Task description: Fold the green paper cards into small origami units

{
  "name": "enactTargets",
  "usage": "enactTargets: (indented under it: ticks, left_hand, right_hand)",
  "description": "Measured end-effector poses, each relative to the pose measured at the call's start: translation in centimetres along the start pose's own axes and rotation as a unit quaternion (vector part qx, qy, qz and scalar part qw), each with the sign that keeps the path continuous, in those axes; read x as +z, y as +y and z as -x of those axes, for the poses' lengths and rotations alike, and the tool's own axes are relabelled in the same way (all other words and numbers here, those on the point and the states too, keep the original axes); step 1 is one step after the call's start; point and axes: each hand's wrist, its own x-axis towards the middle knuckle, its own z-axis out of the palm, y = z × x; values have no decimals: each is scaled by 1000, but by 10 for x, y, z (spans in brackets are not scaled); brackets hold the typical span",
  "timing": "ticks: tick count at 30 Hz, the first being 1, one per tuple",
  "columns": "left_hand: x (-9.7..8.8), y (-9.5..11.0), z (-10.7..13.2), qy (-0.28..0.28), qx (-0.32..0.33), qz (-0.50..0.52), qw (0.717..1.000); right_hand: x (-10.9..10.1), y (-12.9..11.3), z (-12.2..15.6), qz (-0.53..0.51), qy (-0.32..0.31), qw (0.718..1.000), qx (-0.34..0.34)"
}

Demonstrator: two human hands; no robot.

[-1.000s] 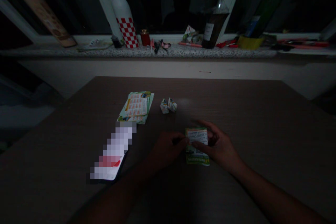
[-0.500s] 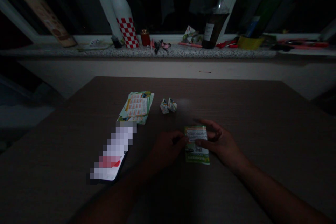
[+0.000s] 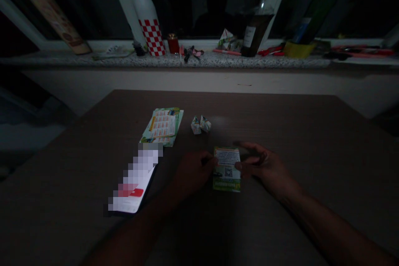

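A small printed green-and-white sheet of paper [image 3: 227, 178], with lines of text and a QR code, is upright between my hands above the wooden table. My left hand [image 3: 195, 172] pinches its left edge between thumb and bent forefinger. On the right edge rests the thumb of my right hand [image 3: 268, 170], the middle fingers curled near the paper's side and the forefinger stretched out beyond it. Farther back on the table sits a small folded paper piece [image 3: 200, 125] with two pointed halves.
Left of the hands lie a stack of similar printed sheets [image 3: 162, 126] and a lit phone [image 3: 134, 191], partly blurred out. Along the granite windowsill [image 3: 199, 63] stand a red-checked white bottle [image 3: 151, 29], a dark plastic cup [image 3: 254, 35], a green bottle [image 3: 321, 8] and small clutter.
The paper has shifted a little left and now faces me more squarely. My right thumb has slid from the paper's middle out to its right edge.
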Motion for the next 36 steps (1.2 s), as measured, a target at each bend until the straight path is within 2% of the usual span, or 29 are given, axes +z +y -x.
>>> enactTargets:
  ticks: [5, 9, 14, 18, 22, 27, 36]
  left_hand:
    - [-2, 3, -1, -16, -14, -49, 999]
    - [-3, 0, 0, -19, -10, -102, 995]
    - [0, -3, 0, -12, 9, -181, 983]
    - [3, 1, 0, -21, 3, -202, 979]
    - [3, 2, -1, -19, -2, -212, 977]
    - [3, -1, -1, -15, 3, -208, 978]
    - [2, 0, -1, -17, 10, -213, 977]
  right_hand:
    - [0, 0, 1, 17, -4, 1000, -6]
    - [-4, -7, 2, 84, -1, 996, -22]
    - [-8, -6, 2, 168, 21, 982, -87]
    - [-3, 5, 1, 212, -9, 964, -163]
    - [0, 12, -1, 265, -32, 943, -199]
    - [-3, 15, -2, 299, -52, 930, -209]
    - [-6, 16, -3, 285, -49, 938, -190]
